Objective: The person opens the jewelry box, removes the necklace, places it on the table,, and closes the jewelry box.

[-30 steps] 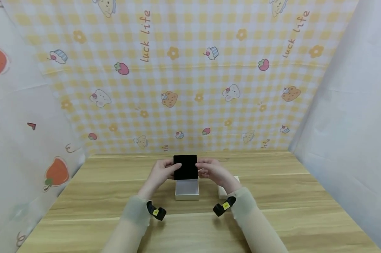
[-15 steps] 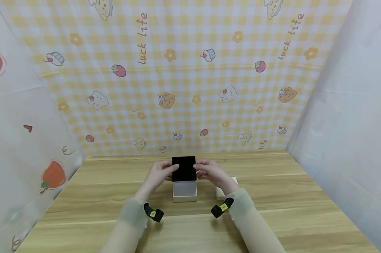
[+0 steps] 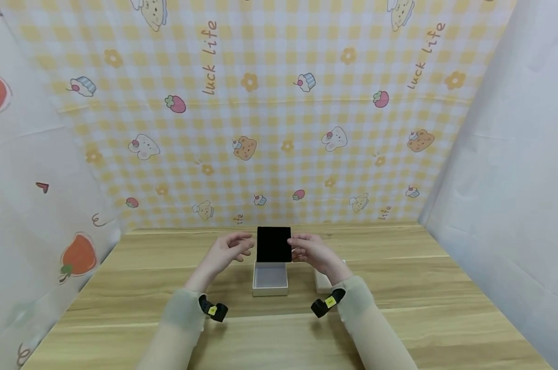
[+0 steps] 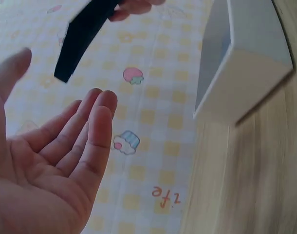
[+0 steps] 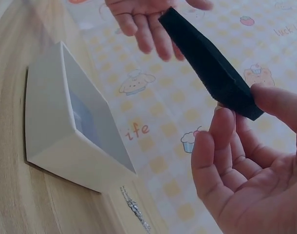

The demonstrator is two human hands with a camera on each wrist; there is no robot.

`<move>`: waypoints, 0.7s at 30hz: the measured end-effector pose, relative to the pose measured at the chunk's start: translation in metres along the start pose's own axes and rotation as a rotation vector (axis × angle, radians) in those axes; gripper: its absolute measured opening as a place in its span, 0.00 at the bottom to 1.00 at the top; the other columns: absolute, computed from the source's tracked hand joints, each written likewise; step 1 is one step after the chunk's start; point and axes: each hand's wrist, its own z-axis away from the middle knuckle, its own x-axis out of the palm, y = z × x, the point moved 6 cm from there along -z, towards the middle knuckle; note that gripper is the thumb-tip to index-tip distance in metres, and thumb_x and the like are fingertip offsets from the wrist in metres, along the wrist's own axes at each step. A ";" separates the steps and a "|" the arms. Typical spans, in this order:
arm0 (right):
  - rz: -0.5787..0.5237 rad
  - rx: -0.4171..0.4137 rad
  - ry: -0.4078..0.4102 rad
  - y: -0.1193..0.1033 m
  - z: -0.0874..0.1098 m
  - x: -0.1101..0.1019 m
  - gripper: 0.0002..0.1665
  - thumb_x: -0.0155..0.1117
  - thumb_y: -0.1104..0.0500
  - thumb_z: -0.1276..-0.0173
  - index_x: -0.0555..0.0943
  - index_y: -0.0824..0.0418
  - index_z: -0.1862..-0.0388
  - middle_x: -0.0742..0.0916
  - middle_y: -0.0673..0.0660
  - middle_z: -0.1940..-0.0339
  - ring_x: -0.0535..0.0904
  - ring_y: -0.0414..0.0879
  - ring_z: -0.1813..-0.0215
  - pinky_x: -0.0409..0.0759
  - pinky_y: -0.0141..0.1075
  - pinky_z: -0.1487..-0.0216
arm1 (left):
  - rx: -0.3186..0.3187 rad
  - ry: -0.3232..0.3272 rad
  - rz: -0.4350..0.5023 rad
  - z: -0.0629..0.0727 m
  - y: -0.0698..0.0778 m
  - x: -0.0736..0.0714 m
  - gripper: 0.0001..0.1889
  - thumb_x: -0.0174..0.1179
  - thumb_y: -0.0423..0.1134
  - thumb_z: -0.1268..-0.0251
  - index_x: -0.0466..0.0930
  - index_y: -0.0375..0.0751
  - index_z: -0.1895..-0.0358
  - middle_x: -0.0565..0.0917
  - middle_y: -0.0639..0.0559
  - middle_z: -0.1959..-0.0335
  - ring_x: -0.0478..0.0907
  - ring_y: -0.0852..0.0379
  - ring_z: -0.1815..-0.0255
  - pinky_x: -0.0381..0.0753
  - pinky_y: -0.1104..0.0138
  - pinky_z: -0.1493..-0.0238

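A flat black square foam pad (image 3: 274,244) is held up above the table just behind an open white box (image 3: 270,291). My right hand (image 3: 314,253) pinches the pad by its right edge; in the right wrist view the thumb lies on one face of the pad (image 5: 207,61) and fingers on the other. My left hand (image 3: 227,251) is apart from the pad, to its left. The left wrist view shows that hand (image 4: 56,161) palm up, fingers extended, holding nothing. Inside the box (image 5: 46,117) a bluish-grey patch shows, its kind unclear.
A white box-like piece (image 3: 322,282) lies on the wooden table (image 3: 399,308), partly hidden under my right wrist. A silvery chain, like a bracelet (image 5: 134,209), lies beside the box in the right wrist view. A yellow checked cloth (image 3: 269,118) hangs behind the table.
My left hand has let go of the pad's left edge and drawn away to the left. The right hand still holds the pad, which has shifted slightly right.
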 end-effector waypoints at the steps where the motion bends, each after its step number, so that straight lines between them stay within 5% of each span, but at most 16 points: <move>1: -0.006 0.000 0.003 0.000 0.000 -0.001 0.18 0.52 0.63 0.26 0.70 0.74 0.43 0.82 0.50 0.67 0.79 0.40 0.70 0.80 0.36 0.59 | 0.003 -0.015 -0.024 0.000 -0.001 0.000 0.28 0.58 0.44 0.30 0.68 0.30 0.34 0.79 0.35 0.44 0.79 0.44 0.49 0.81 0.59 0.53; 11: -0.033 0.004 0.027 0.000 0.000 -0.004 0.14 0.53 0.62 0.26 0.73 0.70 0.48 0.81 0.50 0.69 0.78 0.40 0.72 0.80 0.35 0.61 | 0.000 -0.208 -0.285 0.003 -0.018 0.011 0.46 0.70 0.47 0.44 0.54 0.37 0.26 0.69 0.38 0.34 0.67 0.40 0.38 0.70 0.47 0.42; 21: -0.034 -0.005 0.017 0.001 0.000 -0.005 0.10 0.53 0.62 0.25 0.76 0.68 0.53 0.82 0.50 0.72 0.78 0.39 0.73 0.81 0.35 0.63 | 0.019 -0.280 -0.437 0.005 -0.033 0.023 0.51 0.75 0.50 0.52 0.56 0.36 0.27 0.70 0.40 0.35 0.68 0.39 0.37 0.70 0.45 0.40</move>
